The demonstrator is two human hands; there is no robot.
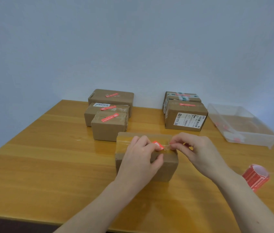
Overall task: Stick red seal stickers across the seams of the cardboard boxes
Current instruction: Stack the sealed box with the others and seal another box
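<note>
Nearest us, our left hand point(141, 155) presses a red seal sticker point(158, 145) onto the taped cardboard box point(166, 163); our right hand point(195, 150) pinches its clear backing. The sticker roll point(255, 176) lies right. Farther boxes' labels point(189, 122) are unreadable.

You have open table point(48, 165) on your left and along the near edge. Ahead, three stacked boxes point(109, 113) and two more boxes point(185, 113) block the back, with a gap between them. The sticker roll point(255, 176) and clear tray point(240, 125) crowd your right.
</note>
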